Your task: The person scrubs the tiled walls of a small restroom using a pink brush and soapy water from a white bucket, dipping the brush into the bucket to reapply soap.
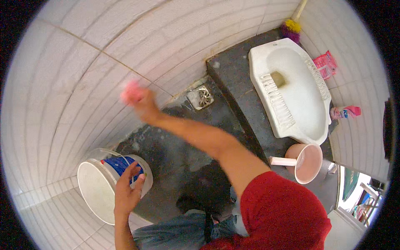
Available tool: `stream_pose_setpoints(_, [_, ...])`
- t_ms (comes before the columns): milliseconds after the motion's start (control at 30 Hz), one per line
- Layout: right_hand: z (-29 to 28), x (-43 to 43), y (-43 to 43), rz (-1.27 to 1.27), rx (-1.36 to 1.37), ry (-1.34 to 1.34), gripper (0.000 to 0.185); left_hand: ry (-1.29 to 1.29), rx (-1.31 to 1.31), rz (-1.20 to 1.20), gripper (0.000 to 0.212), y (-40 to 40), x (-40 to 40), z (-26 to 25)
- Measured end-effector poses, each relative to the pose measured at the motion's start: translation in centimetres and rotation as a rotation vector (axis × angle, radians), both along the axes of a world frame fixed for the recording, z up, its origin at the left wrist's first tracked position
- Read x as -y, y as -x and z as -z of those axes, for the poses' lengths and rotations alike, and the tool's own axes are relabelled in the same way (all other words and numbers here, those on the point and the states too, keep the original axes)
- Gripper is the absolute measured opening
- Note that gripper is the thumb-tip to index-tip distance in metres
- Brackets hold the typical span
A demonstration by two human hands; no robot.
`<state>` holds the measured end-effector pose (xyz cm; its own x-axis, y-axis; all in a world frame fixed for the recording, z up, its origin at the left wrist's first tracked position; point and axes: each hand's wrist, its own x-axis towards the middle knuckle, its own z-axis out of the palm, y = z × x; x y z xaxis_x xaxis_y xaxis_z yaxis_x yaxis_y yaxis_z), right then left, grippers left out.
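Note:
My right hand (147, 104) is stretched out to the tiled wall (115, 78) and grips a blurred pink scrubber (132, 92); its exact kind cannot be told. Beside the white plastic bucket (97, 190) with a blue label is my left hand (129, 187), its fingers apart and holding nothing. Whether it touches the bucket is unclear. The bucket stands near the wall on the wet dark floor (165, 156).
A metal floor drain (201, 97) lies by the wall. On a raised dark step sit a white squat toilet (297, 90), a pink dipper (304, 162), a bottle with a pink cap (345, 112), a pink packet (325, 65) and a yellow-purple brush (291, 30).

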<state>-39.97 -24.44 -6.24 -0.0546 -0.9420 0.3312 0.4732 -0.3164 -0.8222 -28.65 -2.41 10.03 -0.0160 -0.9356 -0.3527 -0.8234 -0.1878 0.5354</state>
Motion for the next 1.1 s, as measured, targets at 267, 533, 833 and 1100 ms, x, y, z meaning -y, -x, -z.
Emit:
stream_pose_setpoints(267, [-4.9, 2.2, 6.2, 0.200, -0.671, 0.451, 0.028, 0.057, -0.010, 0.016, 0.045, -0.3, -1.1, -1.9])
stream_pose_setpoints(533, [-5.1, 11.1, 30.1, 1.489, -0.968, 0.213, 0.052, 0.038, -0.053, -0.064, 0.046, -2.2, -2.5, -1.6])
stream_pose_setpoints(833, [-13.1, 7.0, 14.8, 1.044, -0.691, 0.523, 0.050, 0.046, 0.002, 0.024, 0.050, -0.6, -1.5, -1.6])
stream_pose_setpoints(1100, [-15.1, 6.3, 9.1, 1.012, -1.051, 0.661, 0.041, -0.091, -0.053, 0.034, 0.053, 1.0, -0.3, -1.1])
